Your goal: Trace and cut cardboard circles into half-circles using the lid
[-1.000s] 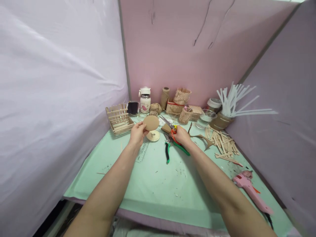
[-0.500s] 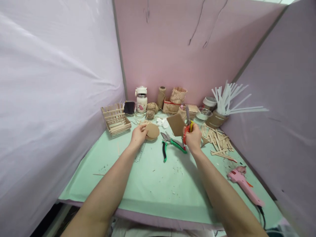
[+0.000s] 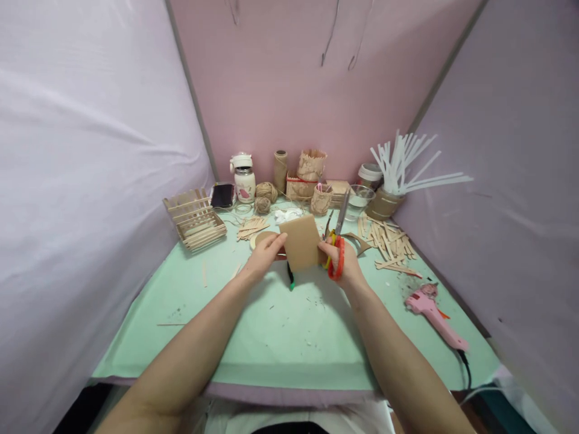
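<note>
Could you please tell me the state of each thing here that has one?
cardboard piece: held up, left hand gripping its left edge.
scissors: in right hand, blades up and apart.
white jar: lid on.
pink glue gun: lying flat, cord attached.

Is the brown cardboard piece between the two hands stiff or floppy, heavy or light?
Probably fairly stiff: the cardboard piece shows flat, without sag, though the left hand and right hand grip only its side edges. Likely light: the right hand holds it together with the scissors.
</note>
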`<control>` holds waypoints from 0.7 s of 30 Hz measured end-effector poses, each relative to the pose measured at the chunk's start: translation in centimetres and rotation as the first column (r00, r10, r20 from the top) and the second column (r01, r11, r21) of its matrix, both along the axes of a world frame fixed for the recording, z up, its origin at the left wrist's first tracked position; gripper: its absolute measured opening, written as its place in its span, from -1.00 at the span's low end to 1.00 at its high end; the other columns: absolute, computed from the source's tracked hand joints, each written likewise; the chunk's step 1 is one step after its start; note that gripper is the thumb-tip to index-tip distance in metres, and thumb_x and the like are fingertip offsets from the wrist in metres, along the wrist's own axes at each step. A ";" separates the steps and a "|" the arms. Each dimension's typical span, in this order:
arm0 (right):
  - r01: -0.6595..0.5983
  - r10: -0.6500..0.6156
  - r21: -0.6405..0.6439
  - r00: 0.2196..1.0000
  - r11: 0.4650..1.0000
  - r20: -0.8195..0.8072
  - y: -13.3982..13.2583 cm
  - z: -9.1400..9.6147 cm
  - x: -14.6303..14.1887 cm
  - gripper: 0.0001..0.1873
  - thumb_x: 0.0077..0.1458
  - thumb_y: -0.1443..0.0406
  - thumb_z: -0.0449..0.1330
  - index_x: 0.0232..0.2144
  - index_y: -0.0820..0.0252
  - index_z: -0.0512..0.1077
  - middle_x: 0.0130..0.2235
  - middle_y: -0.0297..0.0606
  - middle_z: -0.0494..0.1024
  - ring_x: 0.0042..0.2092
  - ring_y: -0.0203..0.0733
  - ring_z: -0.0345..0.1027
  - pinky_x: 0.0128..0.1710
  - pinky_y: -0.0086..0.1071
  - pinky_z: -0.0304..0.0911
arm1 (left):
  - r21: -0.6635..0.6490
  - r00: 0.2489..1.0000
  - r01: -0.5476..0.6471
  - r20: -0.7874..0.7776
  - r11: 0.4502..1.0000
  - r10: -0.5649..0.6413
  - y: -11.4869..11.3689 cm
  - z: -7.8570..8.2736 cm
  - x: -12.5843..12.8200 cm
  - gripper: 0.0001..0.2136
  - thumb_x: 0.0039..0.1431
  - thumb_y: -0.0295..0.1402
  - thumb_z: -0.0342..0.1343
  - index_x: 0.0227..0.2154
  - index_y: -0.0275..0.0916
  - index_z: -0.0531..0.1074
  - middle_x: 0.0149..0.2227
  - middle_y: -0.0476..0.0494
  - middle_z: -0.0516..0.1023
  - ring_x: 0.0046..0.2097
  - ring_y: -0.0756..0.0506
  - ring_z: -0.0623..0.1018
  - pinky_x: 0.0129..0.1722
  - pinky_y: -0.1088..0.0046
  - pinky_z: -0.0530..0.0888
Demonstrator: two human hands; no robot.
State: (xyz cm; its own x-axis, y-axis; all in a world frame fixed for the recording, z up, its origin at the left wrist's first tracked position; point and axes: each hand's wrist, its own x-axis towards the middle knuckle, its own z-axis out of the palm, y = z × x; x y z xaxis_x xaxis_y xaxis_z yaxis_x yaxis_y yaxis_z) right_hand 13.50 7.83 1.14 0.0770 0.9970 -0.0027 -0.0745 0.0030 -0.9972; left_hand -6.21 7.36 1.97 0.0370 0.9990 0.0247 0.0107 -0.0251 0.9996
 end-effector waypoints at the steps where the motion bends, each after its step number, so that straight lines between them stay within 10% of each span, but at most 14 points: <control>1: -0.040 0.040 -0.005 0.999 0.999 0.008 -0.2 0.2 0.0 -0.67 -0.20 0.17 0.27 -0.56 0.11 0.16 -0.59 -0.53 0.19 -0.55 -0.40 0.05 -0.57 -0.48 -0.05 | -0.052 0.998 0.024 0.066 0.998 -0.021 0.0 0.2 -0.1 -0.43 0.00 0.20 0.09 -0.25 -0.28 0.50 -0.26 -0.21 0.60 -0.23 -0.15 0.58 -0.22 0.32 0.50; 6: -0.261 0.264 -0.048 0.961 0.964 0.078 -1.1 1.0 0.7 -0.72 -0.22 0.28 0.30 -0.59 0.14 0.20 -0.62 -0.55 0.22 -0.57 -0.43 -0.01 -0.57 -0.49 -0.13 | -0.280 0.976 0.185 0.163 0.942 -0.144 -0.2 2.1 -2.2 -0.39 -0.11 0.23 0.15 -0.26 -0.26 0.51 -0.38 -0.10 0.54 -0.40 -0.02 0.49 -0.44 0.51 0.38; 13: -0.393 0.397 -0.062 0.912 0.918 0.102 -1.7 1.7 0.6 -0.68 -0.28 0.25 0.42 -0.58 0.19 0.33 -0.56 -0.43 0.42 -0.50 -0.32 0.26 -0.51 -0.48 0.09 | -0.405 0.889 0.425 0.018 0.810 -0.457 -1.5 2.3 -2.9 -0.73 -0.15 -0.23 0.41 -0.51 -0.31 0.51 -0.57 0.00 0.45 -0.56 0.07 0.37 -0.61 0.60 0.20; 18: -0.090 0.088 0.106 0.996 0.990 0.028 -1.0 1.8 1.0 -0.59 0.01 -0.05 0.26 -0.36 0.13 0.33 -0.21 -0.22 0.56 -0.26 -0.22 0.42 -0.33 -0.39 0.29 | -0.315 0.958 0.135 0.284 0.939 -0.042 -0.3 2.4 -3.1 -0.79 -0.08 -0.40 0.36 -0.34 -0.29 0.52 -0.36 -0.11 0.62 -0.38 -0.03 0.58 -0.42 0.56 0.48; 21: -0.015 0.012 0.132 1.000 0.991 0.023 -0.8 1.5 1.4 -0.52 0.08 -0.16 0.13 -0.41 0.13 0.30 -0.42 -0.32 0.47 -0.46 -0.31 0.29 -0.48 -0.42 0.21 | -0.245 0.836 -0.072 0.514 0.967 0.193 0.3 2.9 -2.5 -0.82 0.12 -0.47 0.20 -0.19 -0.23 0.48 -0.27 -0.06 0.64 -0.29 0.02 0.61 -0.25 0.56 0.53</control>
State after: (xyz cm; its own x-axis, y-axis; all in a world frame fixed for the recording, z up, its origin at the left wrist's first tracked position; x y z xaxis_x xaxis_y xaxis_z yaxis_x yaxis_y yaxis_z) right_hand 14.88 7.03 2.66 0.0620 0.9894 0.1312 -0.0532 0.1345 -0.9895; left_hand -8.72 7.65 4.85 -0.0549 0.9772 -0.2051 -0.5334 0.1449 0.8334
